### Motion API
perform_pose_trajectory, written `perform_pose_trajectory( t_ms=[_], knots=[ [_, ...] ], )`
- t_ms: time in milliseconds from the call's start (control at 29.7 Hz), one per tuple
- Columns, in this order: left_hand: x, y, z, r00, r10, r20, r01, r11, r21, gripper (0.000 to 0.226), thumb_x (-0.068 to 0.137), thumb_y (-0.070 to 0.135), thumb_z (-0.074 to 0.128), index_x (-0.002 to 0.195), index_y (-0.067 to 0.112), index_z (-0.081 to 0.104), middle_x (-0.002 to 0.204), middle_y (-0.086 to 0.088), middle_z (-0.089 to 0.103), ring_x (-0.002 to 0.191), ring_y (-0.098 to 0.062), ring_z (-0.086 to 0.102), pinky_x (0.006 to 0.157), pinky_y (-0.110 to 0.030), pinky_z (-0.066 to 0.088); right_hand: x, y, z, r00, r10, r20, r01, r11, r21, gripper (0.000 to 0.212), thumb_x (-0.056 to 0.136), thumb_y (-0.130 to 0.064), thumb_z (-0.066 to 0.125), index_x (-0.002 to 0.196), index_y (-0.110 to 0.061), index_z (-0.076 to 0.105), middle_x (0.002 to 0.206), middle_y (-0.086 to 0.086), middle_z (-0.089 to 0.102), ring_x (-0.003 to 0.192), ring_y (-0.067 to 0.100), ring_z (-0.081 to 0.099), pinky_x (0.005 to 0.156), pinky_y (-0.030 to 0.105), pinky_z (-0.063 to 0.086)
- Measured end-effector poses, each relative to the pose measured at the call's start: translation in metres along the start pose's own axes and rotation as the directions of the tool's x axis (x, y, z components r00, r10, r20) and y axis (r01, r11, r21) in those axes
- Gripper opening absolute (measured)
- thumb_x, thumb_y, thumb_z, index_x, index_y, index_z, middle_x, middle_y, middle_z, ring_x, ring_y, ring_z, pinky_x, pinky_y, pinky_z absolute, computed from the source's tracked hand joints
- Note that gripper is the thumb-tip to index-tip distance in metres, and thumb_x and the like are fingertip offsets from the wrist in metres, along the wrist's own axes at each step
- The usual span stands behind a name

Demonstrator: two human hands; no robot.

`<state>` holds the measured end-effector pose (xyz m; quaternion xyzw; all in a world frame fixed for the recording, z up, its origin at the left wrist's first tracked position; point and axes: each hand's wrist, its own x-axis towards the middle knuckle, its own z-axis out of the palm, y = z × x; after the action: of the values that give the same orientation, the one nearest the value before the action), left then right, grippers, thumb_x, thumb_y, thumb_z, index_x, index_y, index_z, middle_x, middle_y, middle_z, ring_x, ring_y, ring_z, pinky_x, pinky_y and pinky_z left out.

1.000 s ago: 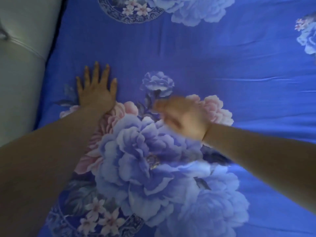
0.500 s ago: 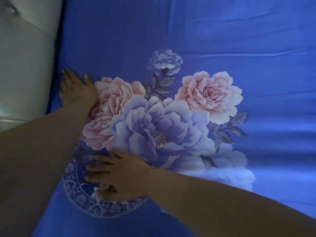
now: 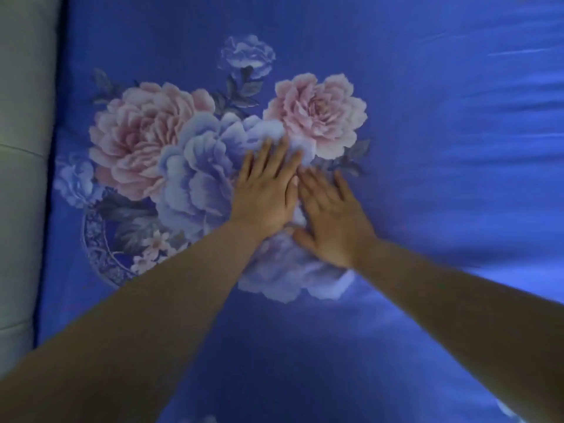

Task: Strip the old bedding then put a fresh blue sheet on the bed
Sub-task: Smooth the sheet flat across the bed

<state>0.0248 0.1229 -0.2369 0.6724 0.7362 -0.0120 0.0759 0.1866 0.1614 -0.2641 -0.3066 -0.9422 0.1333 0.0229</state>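
A blue sheet [image 3: 442, 148] printed with large pink and pale-blue peonies and a patterned vase lies spread flat over the bed and fills most of the view. My left hand [image 3: 265, 190] rests palm down on the sheet with straight fingers, over the pale-blue flower. Right beside it, my right hand [image 3: 332, 218] also lies flat on the fabric, fingers spread and pointing up-left. The two hands touch side by side at the middle of the flower print. Neither hand holds any cloth.
A pale padded headboard or bed frame [image 3: 24, 178] runs down the left edge, with a dark gap between it and the sheet. Faint creases [image 3: 503, 53] cross the sheet at the upper right.
My left hand has left the sheet's left edge and moved right to the flower print. My right hand has moved up from the vase print to lie next to it.
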Motion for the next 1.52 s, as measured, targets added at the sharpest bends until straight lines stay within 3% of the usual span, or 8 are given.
perform_pose_trajectory(
  t_ms=[202, 505, 708, 876, 1045, 1213, 1382, 1516],
  knots=[
    [-0.153, -0.003, 0.018, 0.976, -0.217, 0.006, 0.215, 0.97, 0.111, 0.055, 0.099, 0.036, 0.026, 0.15, 0.016, 0.029, 0.157, -0.006, 0.025, 0.144, -0.025, 0.024, 0.116, -0.047, 0.019, -0.154, -0.072, -0.003, 0.719, -0.678, 0.154, 0.591, 0.713, 0.376, 0.056, 0.095, -0.053, 0.039, 0.136, -0.017, 0.051, 0.142, 0.001, 0.05, 0.135, 0.02, 0.04, 0.111, 0.041, 0.028],
    [-0.152, 0.126, 0.026, 0.957, -0.289, -0.009, 0.287, 0.954, -0.09, 0.052, 0.097, 0.037, 0.026, 0.148, 0.029, 0.031, 0.157, -0.003, 0.023, 0.145, -0.025, 0.02, 0.115, -0.051, 0.013, -0.102, 0.104, -0.045, 0.955, 0.277, -0.106, -0.283, 0.958, -0.05, 0.059, 0.095, -0.051, 0.03, 0.147, -0.023, 0.031, 0.155, 0.005, 0.028, 0.143, 0.032, 0.021, 0.115, 0.057, 0.011],
    [-0.279, 0.124, 0.054, 0.898, -0.439, 0.01, 0.439, 0.898, 0.026, 0.054, 0.098, 0.042, 0.029, 0.149, 0.025, 0.029, 0.156, -0.002, 0.028, 0.143, -0.026, 0.026, 0.115, -0.05, 0.018, -0.272, -0.081, 0.025, 0.902, -0.417, 0.108, 0.413, 0.909, 0.06, 0.061, 0.091, -0.054, 0.038, 0.145, -0.026, 0.037, 0.152, -0.002, 0.036, 0.143, 0.028, 0.026, 0.113, 0.059, 0.015],
    [-0.397, 0.124, 0.044, 0.554, -0.825, 0.108, 0.83, 0.558, 0.002, 0.056, 0.098, 0.046, 0.03, 0.15, 0.028, 0.022, 0.159, 0.001, 0.017, 0.146, -0.032, 0.015, 0.107, -0.064, 0.016, -0.355, -0.14, 0.01, 0.613, -0.751, 0.246, 0.71, 0.66, 0.245, 0.053, 0.09, -0.052, 0.047, 0.137, -0.029, 0.048, 0.146, -0.007, 0.044, 0.139, 0.019, 0.035, 0.113, 0.046, 0.018],
    [-0.442, 0.118, 0.032, 0.221, -0.923, 0.316, 0.974, 0.191, -0.122, 0.074, 0.096, 0.056, 0.032, 0.153, 0.013, 0.01, 0.159, -0.015, -0.001, 0.144, -0.042, -0.001, 0.111, -0.061, 0.006, -0.346, -0.076, -0.019, 0.954, -0.156, 0.255, 0.146, 0.988, 0.057, 0.056, 0.092, -0.051, 0.038, 0.144, -0.03, 0.037, 0.151, -0.001, 0.036, 0.141, 0.027, 0.03, 0.108, 0.062, 0.023],
    [-0.406, 0.147, 0.007, -0.115, -0.962, 0.246, 0.947, -0.181, -0.266, 0.068, 0.095, 0.048, 0.039, 0.149, 0.009, 0.026, 0.155, -0.024, 0.016, 0.134, -0.049, 0.029, 0.111, -0.05, 0.018, -0.424, -0.08, -0.031, 0.694, -0.543, 0.472, 0.541, 0.827, 0.156, 0.064, 0.081, -0.066, 0.041, 0.137, -0.036, 0.045, 0.15, -0.009, 0.038, 0.141, 0.028, 0.03, 0.105, 0.063, 0.018],
    [-0.366, 0.212, -0.013, 0.36, -0.857, 0.368, 0.933, 0.333, -0.138, 0.065, 0.091, 0.025, 0.049, 0.15, 0.019, 0.021, 0.159, -0.012, 0.01, 0.145, -0.03, 0.013, 0.114, -0.05, 0.016, -0.427, -0.055, -0.077, 0.847, -0.139, 0.514, 0.127, 0.99, 0.059, 0.063, 0.075, -0.055, 0.049, 0.135, -0.034, 0.049, 0.147, -0.001, 0.043, 0.131, 0.029, 0.046, 0.098, 0.06, 0.04],
    [-0.312, 0.286, -0.016, 0.623, -0.634, 0.457, 0.78, 0.543, -0.309, 0.07, 0.092, 0.023, 0.057, 0.151, 0.014, 0.021, 0.155, -0.017, 0.019, 0.141, -0.034, 0.024, 0.114, -0.041, 0.024, -0.431, -0.009, -0.111, 0.63, -0.128, 0.766, 0.107, 0.991, 0.078, 0.066, 0.086, -0.058, 0.05, 0.145, -0.037, 0.031, 0.157, -0.006, 0.019, 0.139, 0.029, 0.026, 0.106, 0.054, 0.032]
  ],
)
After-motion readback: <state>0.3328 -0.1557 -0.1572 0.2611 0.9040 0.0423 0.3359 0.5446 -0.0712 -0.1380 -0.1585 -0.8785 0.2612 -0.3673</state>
